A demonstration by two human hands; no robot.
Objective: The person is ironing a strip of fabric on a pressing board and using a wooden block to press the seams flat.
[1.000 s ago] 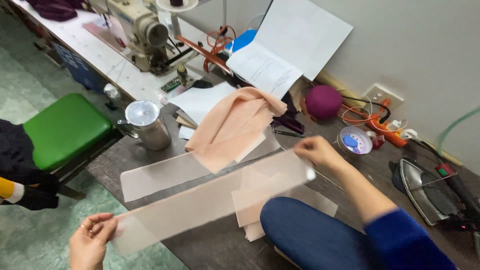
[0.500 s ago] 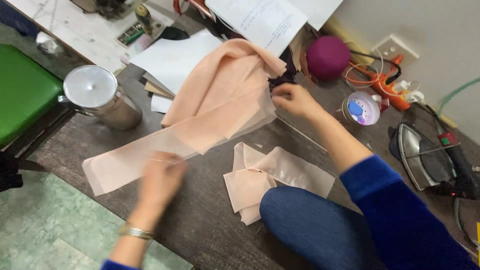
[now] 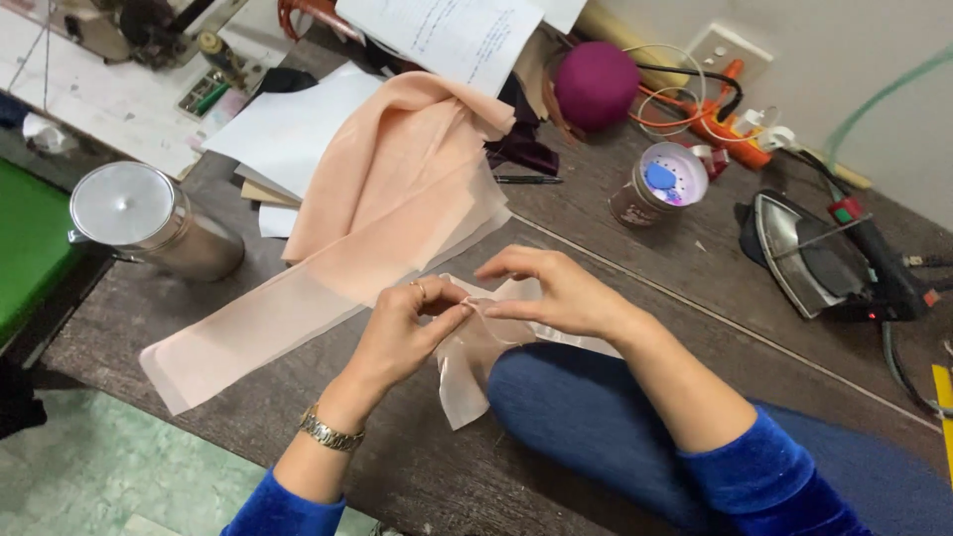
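My left hand [image 3: 405,333] and my right hand [image 3: 552,291] meet over a small crumpled piece of sheer peach fabric [image 3: 465,379], both pinching its upper edge. That piece lies on the dark wooden table [image 3: 635,268] just in front of my blue-clad knee [image 3: 566,417]. A long peach fabric strip [image 3: 298,298] lies flat to the left of my hands, running from a folded peach pile [image 3: 397,169] down toward the table's near edge. A metal watch sits on my left wrist.
A steel lidded pot [image 3: 149,220] stands at the left. White paper sheets [image 3: 298,124], a magenta ball-shaped object [image 3: 596,84], a small round tin [image 3: 660,184], an orange power strip with cables [image 3: 725,124] and an iron [image 3: 804,253] lie at the back and right. A green stool [image 3: 30,248] is off the table's left.
The long strip that was stretched between my hands now lies on the table. Both hands have come together on the small crumpled piece near my knee.
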